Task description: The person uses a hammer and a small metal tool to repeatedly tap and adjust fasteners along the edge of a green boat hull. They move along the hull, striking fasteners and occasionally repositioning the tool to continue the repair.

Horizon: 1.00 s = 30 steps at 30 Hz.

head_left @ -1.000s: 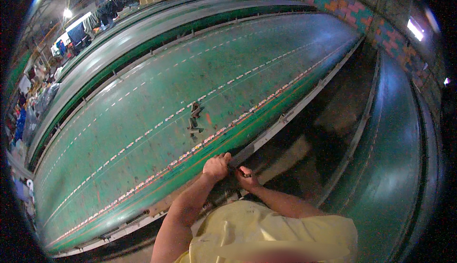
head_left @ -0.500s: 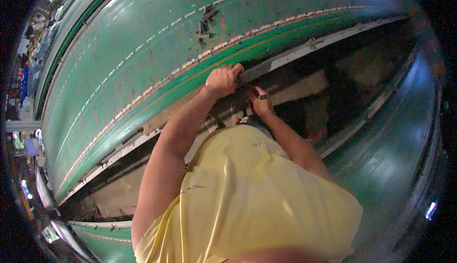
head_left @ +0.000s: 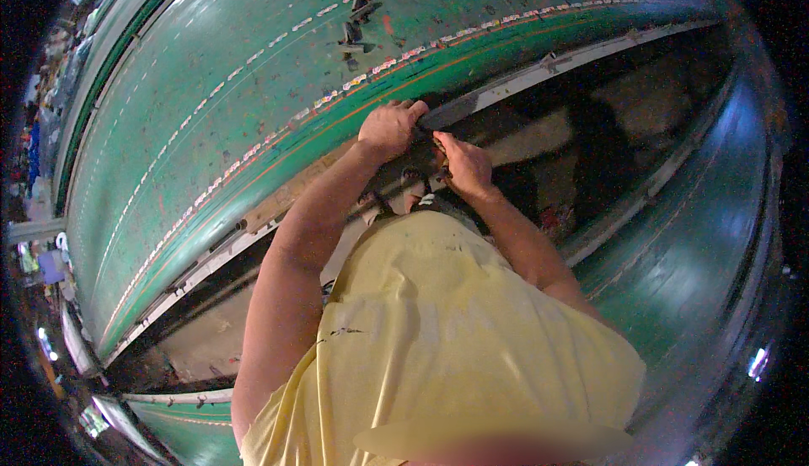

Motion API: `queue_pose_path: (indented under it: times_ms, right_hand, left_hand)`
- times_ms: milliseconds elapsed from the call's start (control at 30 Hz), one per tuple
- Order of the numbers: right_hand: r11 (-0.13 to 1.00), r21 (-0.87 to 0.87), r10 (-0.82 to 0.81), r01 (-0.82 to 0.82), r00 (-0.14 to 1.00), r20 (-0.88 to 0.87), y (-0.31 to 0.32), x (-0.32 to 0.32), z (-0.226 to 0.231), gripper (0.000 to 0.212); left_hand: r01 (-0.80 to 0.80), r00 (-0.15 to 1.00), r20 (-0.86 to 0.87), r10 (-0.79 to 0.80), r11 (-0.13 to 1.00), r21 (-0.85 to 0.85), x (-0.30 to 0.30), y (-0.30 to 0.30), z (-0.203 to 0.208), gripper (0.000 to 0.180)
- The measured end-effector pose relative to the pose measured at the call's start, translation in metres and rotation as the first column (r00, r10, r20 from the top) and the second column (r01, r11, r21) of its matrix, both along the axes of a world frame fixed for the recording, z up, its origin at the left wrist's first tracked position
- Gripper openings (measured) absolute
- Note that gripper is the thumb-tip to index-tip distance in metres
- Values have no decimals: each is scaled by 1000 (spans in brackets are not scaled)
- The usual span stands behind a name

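Left to right, clock from the left hand: green desk (head_left: 244,99) fills 8 through 12 to 2, long smooth flat top, slight sheen, paint specks, dashed pale lines along it. Loose dark metal parts (head_left: 356,32) sit on it near 11:30, blocky and angular; likely stiff and dense for their size. Left hand (head_left: 389,131) is on the desk's near edge, fingers folded over the rail (head_left: 527,80), looks like a grip; finger undersides hidden. Rail runs along that edge, out to 2 and back to 8: grey, straight-sided, scuffed, bent only by the lens. Reads as metal, rigid, fixed to the desk, too long to shift by hand; best hold is over the top lip, watch for sharp corners. Right hand (head_left: 468,167) at 4, just below the rail, closed on a small dark piece (head_left: 442,163) between thumb and fingers. Mostly covered, so exact shape and material can't be told; probably hard and light, pinch near its middle, could slip if oily. Past it toward 3, dull brown floor (head_left: 539,139), patchy shadow. At 4, far out, second green desk (head_left: 674,251), glossier, same long shape.
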State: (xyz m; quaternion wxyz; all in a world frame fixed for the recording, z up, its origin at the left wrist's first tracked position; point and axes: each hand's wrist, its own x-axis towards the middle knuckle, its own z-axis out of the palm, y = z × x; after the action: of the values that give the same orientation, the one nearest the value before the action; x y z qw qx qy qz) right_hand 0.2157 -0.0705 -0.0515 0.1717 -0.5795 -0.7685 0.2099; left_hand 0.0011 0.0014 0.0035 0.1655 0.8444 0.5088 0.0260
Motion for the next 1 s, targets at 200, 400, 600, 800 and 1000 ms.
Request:
queue_pose_path:
  times_ms: [200, 400, 600, 800, 1000]
  right_hand:
    - [980, 185, 33, -71, 979, 203, 4, -10, -1, 32]
    - [982, 188, -3, -36, 978, 208, 2, -15, -7, 32]
    - [991, -95, -88, 97, 992, 88, -2, -20, 1, 34]
    - [993, 64, -82, 97, 976, -204, -7, -19, -20, 38]
    - [985, -37, -155, 168, 773, -615, -4, -16, -70, 26]
  left_hand:
    - [4, 1000, -19, -2, 996, 89, 0, 2, -25, 32]
    - [49, 997, -67, -44, 996, 76, -2, 6, -31, 38]
    - [71, 998, -8, -70, 991, 114, -5, 2, -22, 35]
    - [79, 997, -15, -78, 994, 74, -3, 0, -20, 33]
    - [70, 996, -63, -69, 997, 11, -1, 4, -21, 36]
